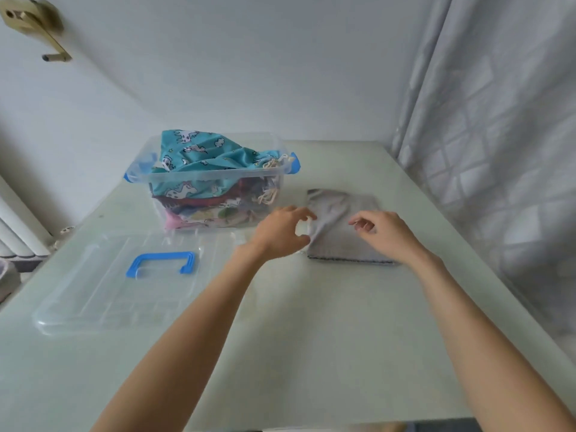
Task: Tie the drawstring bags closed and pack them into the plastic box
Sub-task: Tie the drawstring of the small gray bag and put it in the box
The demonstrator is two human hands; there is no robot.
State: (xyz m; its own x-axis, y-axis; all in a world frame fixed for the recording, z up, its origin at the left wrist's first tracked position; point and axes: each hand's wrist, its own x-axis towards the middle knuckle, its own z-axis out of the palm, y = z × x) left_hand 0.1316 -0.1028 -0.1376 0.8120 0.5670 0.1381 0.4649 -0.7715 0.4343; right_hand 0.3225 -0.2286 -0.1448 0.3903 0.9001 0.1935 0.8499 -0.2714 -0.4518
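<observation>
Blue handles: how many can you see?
3: one on the lid, one at the box's left end, one at its right end. Others may be hidden.

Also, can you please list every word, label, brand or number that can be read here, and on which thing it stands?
None can be read.
Teal bag: printed animals and clouds only, no words.
Grey bag, box, lid: no text visible.

Both hands [282,232] [385,233] at grey bag [339,241] beside box [215,179]
</observation>
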